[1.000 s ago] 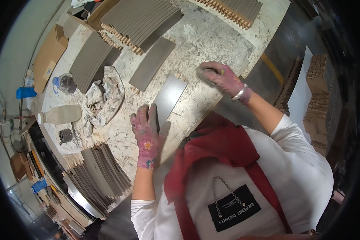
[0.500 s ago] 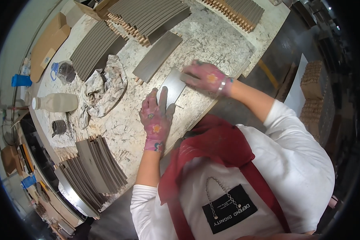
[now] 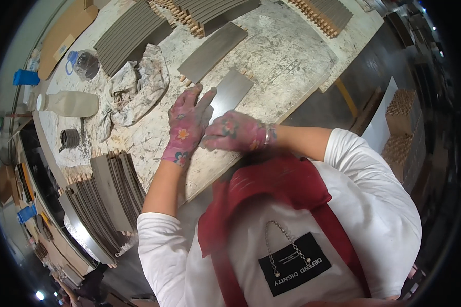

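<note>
Both gloved hands are on a flat grey rectangular panel (image 3: 231, 92) lying on the speckled work surface (image 3: 287, 56). Left hand (image 3: 185, 125) lies flat, fingers spread; right hand (image 3: 235, 133) looks curled over its near end, grip's blurry. Crumpled stained rag (image 3: 135, 89) sits nearby.

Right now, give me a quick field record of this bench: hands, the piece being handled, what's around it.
left hand: left hand in a pink flowered glove, flat on the near end of the grey panel
right hand: right hand, same glove, on the panel's near end beside the left
panel: lies flat on the speckled table, wooden pegs at its far end
next panel: second grey panel just beyond, untouched
stacks: panel stack on the left, more at the far edge
other: crumpled rag, white bottle
</note>
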`<state>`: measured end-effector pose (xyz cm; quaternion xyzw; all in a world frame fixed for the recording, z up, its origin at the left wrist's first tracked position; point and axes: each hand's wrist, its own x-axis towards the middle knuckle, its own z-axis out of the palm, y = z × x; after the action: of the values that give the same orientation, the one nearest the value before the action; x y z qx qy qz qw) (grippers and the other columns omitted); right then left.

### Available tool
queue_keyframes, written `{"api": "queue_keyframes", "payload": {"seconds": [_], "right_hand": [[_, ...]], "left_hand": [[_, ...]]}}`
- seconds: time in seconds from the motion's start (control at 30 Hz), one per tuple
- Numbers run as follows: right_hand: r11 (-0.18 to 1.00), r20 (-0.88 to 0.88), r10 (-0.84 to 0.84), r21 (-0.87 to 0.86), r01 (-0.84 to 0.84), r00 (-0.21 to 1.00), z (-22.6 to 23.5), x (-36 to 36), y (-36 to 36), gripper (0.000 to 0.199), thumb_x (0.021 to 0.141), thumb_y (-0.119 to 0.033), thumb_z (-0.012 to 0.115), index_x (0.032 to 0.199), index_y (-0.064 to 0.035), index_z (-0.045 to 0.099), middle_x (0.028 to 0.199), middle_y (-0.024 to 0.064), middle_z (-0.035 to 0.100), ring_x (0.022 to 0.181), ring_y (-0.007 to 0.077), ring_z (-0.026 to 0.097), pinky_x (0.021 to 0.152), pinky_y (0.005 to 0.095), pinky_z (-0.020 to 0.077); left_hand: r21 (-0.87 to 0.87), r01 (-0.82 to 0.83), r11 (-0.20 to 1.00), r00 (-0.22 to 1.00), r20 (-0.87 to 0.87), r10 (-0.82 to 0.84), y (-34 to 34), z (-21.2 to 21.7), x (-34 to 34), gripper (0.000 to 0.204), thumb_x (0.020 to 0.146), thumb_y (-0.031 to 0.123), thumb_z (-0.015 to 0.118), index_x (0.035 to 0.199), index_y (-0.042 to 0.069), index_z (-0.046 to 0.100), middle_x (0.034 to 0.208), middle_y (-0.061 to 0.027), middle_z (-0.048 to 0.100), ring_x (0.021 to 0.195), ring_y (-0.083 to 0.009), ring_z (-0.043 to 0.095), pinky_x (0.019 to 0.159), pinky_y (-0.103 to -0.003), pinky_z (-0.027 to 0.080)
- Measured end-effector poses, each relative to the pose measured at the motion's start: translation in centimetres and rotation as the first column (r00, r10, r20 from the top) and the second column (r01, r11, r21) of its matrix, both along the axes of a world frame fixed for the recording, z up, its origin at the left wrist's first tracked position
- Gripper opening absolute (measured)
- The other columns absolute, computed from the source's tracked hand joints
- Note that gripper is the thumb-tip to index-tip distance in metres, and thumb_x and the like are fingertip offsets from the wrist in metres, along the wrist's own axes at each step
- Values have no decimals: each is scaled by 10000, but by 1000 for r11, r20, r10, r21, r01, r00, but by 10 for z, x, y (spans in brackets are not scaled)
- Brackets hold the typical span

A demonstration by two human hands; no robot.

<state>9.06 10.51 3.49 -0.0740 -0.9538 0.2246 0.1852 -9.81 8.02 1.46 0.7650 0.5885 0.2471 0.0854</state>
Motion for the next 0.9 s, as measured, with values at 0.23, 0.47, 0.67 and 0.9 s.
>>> {"api": "queue_keyframes", "payload": {"seconds": [0.23, 0.47, 0.67, 0.9], "right_hand": [[828, 25, -543, 179, 531, 839, -2, 128, 105, 232, 869, -185, 652, 1094, -135, 677, 1056, 83, 648, 983, 241, 631, 837, 410, 534], [780, -40, -501, -455, 430, 865, 25, 72, 115, 378, 894, -269, 664, 1209, -64, 623, 1127, 139, 621, 1035, 312, 600, 924, 355, 467], [975, 27, 39, -219, -33, 999, 39, -34, 73, 323, 893, -254, 648, 1171, -92, 632, 1131, 127, 617, 1033, 316, 602, 887, 403, 494], [948, 521, 220, 86, -307, 825, 32, -107, 13, 191, 820, -242, 609, 990, -157, 619, 983, 85, 622, 877, 297, 636, 753, 415, 536]], "left_hand": [[33, -8, 999, 996, -88, 10, -1, 12, 5, 387, 849, 168, 659, 1235, 192, 657, 1257, -126, 608, 1118, -352, 584, 936, -424, 512], [78, -144, 987, 980, -126, 153, -9, 3, 65, 464, 841, 214, 641, 1303, 202, 594, 1308, -196, 488, 1187, -367, 490, 1000, -500, 412], [1, -235, 972, 939, -257, 227, -42, -10, 78, 371, 914, 199, 496, 1251, 91, 605, 1353, -155, 513, 1277, -326, 460, 1101, -492, 327], [-61, -325, 944, 945, 24, 327, -48, -38, 90, 564, 959, 294, 496, 1490, 140, 384, 1584, -123, 258, 1450, -281, 246, 1192, -435, 175]]}}
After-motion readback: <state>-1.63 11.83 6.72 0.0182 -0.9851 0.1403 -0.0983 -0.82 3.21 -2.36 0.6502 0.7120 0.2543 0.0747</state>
